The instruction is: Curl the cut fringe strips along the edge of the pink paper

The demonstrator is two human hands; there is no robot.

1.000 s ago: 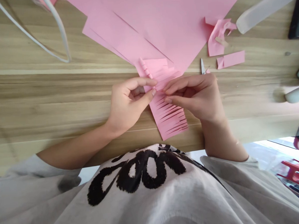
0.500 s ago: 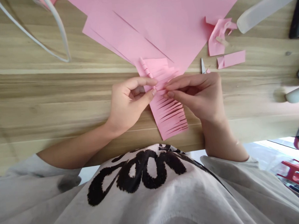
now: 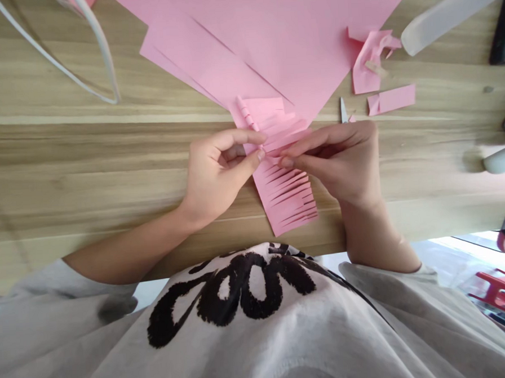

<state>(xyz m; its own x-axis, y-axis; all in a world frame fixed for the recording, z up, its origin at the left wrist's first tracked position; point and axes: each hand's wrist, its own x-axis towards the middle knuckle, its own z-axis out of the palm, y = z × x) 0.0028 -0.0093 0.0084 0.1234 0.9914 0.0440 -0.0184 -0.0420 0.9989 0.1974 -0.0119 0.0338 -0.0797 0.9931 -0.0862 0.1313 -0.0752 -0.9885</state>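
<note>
A pink paper strip (image 3: 275, 208) lies in front of me, its right side cut into a fringe of narrow slits. Along its upper left edge, several fringe pieces are curled into small rolls (image 3: 247, 113). My left hand (image 3: 217, 171) pinches the strip near its left edge, thumb and forefinger closed at the lower end of the curls. On the other side, my right hand (image 3: 339, 159) is closed on a fringe piece of the same strip, its fingertips partly hiding it. A few loose fringe pieces stand raised just above the right fingertips.
Large pink paper sheets (image 3: 279, 46) spread beyond the strip. Crumpled pink scraps (image 3: 365, 70) and a small pink piece (image 3: 395, 99) lie to the right, near a pointed blade tip (image 3: 343, 111). A white cable (image 3: 108, 67) loops at upper left on the wooden table (image 3: 65, 165).
My right hand has shifted slightly to the right, and the fringe pieces above its fingertips show more. My left hand keeps its place on the strip.
</note>
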